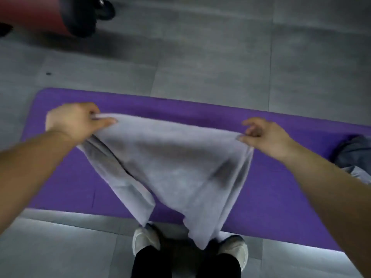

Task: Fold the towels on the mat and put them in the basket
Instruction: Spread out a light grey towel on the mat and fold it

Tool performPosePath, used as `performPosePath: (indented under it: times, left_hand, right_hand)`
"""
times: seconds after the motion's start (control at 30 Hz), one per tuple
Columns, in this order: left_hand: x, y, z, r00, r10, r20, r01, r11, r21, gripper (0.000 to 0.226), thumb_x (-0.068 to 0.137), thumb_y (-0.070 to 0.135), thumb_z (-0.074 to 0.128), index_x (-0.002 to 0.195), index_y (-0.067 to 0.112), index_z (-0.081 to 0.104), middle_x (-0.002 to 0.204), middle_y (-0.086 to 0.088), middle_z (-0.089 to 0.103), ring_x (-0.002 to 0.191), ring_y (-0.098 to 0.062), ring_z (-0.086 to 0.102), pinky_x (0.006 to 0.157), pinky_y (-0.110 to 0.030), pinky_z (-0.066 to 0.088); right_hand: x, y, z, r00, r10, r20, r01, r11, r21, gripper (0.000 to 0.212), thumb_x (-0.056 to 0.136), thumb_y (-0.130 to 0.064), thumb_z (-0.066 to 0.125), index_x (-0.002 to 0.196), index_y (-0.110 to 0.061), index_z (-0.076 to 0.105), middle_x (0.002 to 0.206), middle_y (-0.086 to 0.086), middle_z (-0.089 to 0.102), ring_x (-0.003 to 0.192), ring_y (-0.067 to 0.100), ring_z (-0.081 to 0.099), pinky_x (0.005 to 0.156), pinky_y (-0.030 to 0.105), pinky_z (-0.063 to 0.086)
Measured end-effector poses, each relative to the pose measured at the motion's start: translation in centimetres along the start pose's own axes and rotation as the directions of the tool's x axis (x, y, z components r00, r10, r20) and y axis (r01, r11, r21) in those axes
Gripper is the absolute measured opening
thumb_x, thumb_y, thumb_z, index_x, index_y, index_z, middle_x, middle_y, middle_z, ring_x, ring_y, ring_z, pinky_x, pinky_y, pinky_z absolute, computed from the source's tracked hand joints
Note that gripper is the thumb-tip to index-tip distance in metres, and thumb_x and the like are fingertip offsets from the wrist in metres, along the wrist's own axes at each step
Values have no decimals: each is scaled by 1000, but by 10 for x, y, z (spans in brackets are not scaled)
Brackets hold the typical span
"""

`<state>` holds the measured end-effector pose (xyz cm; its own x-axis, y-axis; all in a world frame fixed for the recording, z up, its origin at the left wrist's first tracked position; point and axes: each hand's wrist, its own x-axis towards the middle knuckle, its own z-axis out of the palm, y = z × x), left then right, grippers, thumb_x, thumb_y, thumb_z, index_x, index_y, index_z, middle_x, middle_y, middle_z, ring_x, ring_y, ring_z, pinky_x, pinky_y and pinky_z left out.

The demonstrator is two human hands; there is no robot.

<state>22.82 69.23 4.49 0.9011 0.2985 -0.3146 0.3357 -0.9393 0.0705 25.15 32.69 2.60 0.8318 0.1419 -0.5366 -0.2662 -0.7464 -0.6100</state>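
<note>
Towel: a soft, pale grey cloth towel (176,163) hangs in the air in front of the person, over the flat purple foam mat (60,177). Its low end dangles down by the pale shoes (145,240).
Left hand: the left hand (74,121) grips the top left corner, with fingers curled round a bunch of cloth.
Right hand: the right hand (265,135) pinches the top right corner between thumb and finger. The other fingers are bent above it.
Top edge: it is pulled nearly straight between the two hands.
How it will feel: I think it is light and floppy, and not slippery. It bends anywhere and keeps no shape by itself, so it should fold best lying flat on the mat.
Where to hold: the corners are the best spots. Holding two corners keeps one edge straight.
Watch out: the left side hangs doubled over, so it may need a shake first.
Other towel: a crumpled grey cloth (355,155) lies at the right end of the mat, partly cut off by the edge of the view.
Basket: not in view.
Floor: grey floor tiles (200,67) lie all around the mat.
</note>
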Motion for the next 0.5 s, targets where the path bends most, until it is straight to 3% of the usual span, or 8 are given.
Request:
performPosePath:
  times: [0.07, 0.17, 0.3, 0.37, 0.43, 0.5]
  left_hand:
    - [32, 4, 60, 997, 3, -75, 2, 997, 73, 48, 80, 40, 64, 114, 7, 57, 121, -25, 54, 115, -41, 46, 95, -43, 36]
    - [43, 19, 163, 1000, 26, -11, -25, 997, 77, 62, 84, 28, 61, 138, 9, 36, 144, -20, 33, 129, -39, 32, 106, -43, 23]
    - [31, 42, 286, 914, 330, 238, -369, 919, 140, 71, 89, 37, 51, 146, 21, 12, 156, -5, 6, 142, -23, 14, 113, -32, 9]
    - [30, 49, 332, 856, 411, 314, -474, 866, 159, 76, 86, 55, 39, 146, 25, 4, 156, -1, 0, 143, -17, 10, 113, -28, 8]
    - [33, 54, 370, 821, 458, 341, -520, 846, 116, 92, 67, 66, 27, 146, 20, 14, 154, -8, 14, 140, -21, 22, 112, -34, 19]
    - [44, 55, 396, 784, 561, 264, -608, 780, 146, 90, 59, 64, 28, 128, 11, 48, 128, -17, 55, 117, -29, 50, 87, -44, 49]
  right_hand:
    - [45, 36, 36, 998, 25, -63, -24, 1000, 6, 55, 83, -17, 66, 132, -12, 42, 118, 6, 55, 105, 15, 48, 84, 14, 34]
    - [76, 106, 95, 992, 122, -35, -126, 977, -175, 56, 88, -17, 58, 139, -8, 35, 140, 13, 41, 126, 26, 43, 101, 28, 34]
    - [85, 208, 159, 959, 282, 31, -262, 920, -291, 39, 91, -16, 53, 128, -5, 49, 126, 14, 53, 110, 30, 54, 84, 31, 41]
    - [90, 249, 183, 940, 340, 16, -324, 909, -261, 31, 89, -19, 57, 116, -5, 55, 104, 10, 61, 96, 24, 56, 73, 29, 37]
    - [95, 280, 209, 939, 341, -48, -344, 927, -149, 15, 84, -21, 63, 92, -14, 52, 78, -2, 53, 80, 18, 50, 63, 26, 31]
    - [102, 295, 229, 935, 332, -128, -343, 936, -80, 24, 82, -21, 65, 74, -21, 43, 73, -4, 49, 72, 17, 49, 60, 26, 32]
